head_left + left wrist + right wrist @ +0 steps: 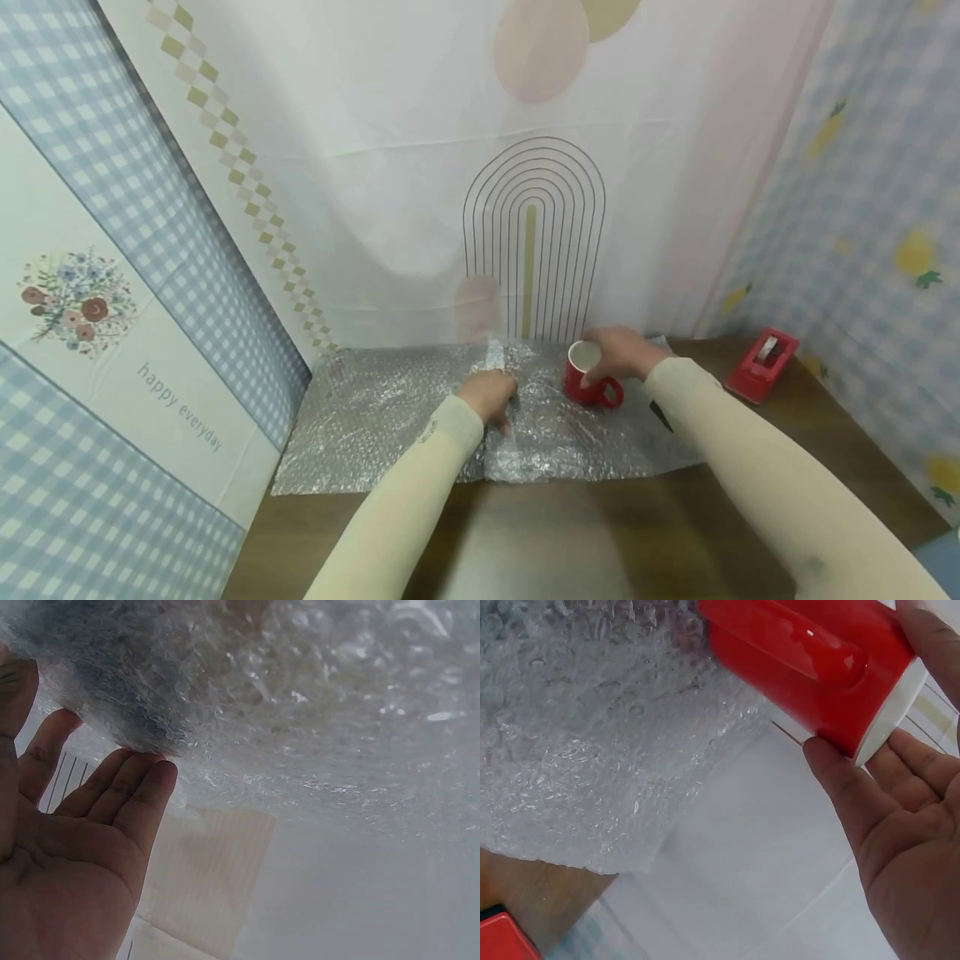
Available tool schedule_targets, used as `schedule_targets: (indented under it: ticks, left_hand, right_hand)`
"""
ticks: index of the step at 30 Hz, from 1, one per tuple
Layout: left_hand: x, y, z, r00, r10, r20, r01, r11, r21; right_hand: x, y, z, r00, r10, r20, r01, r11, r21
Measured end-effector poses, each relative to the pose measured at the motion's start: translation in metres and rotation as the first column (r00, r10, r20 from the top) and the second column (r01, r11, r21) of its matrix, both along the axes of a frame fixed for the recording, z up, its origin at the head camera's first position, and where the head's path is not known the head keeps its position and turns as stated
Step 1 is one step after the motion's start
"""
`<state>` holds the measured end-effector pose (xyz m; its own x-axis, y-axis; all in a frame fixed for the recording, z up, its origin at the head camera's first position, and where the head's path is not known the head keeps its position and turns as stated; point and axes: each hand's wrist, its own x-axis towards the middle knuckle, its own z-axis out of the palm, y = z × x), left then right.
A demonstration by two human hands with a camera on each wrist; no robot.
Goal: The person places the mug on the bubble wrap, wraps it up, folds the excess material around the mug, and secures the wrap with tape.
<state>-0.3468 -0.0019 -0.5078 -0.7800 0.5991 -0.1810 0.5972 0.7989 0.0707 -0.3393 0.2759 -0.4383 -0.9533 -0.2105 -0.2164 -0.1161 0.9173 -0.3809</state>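
A red mug (575,385), white inside, stands upright on a sheet of bubble wrap (390,417), its handle toward the right. My right hand (622,354) grips the mug near its rim from above; in the right wrist view the thumb and fingers (832,769) lie around the white rim. Over the middle of the bubble wrap is my left hand (489,395), to the left of the mug. In the left wrist view its fairly straight fingers (150,791) rest with their tips on the wrap, palm facing it, and it grips nothing.
A red tape dispenser (763,365) sits on the brown wooden table (300,542) at the right. Part of a small black object (662,415) shows beside the right sleeve. Patterned cloths hang at the back (405,192) and on both sides.
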Motion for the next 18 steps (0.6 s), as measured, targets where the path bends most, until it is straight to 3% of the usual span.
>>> schedule_targets:
  ticks: [4,11,12,16,18]
  left_hand:
    - [0.001,-0.001,0.002,1.0,-0.005,-0.003,0.005,1.0,0.015]
    - [-0.059,-0.002,-0.077,0.996,-0.063,-0.063,0.064,0.998,0.023]
    - [-0.06,-0.004,-0.079,0.997,-0.056,-0.053,0.058,0.998,0.034]
    - [-0.026,-0.007,-0.032,0.998,0.005,0.07,-0.011,0.996,0.086]
    - [-0.011,-0.01,-0.003,0.984,0.046,0.17,-0.067,0.99,0.124]
  right_hand:
    - [0.002,-0.002,0.004,0.999,-0.031,0.021,0.031,1.0,0.004]
    - [0.005,-0.005,0.009,0.999,-0.034,0.001,0.034,0.999,-0.002]
    - [0.005,-0.006,0.009,0.999,-0.037,0.002,0.037,0.999,0.0]
    - [0.003,-0.007,0.008,0.998,-0.056,0.034,0.056,0.998,0.002]
    - [0.002,-0.005,0.009,0.997,-0.062,0.038,0.061,0.998,0.01]
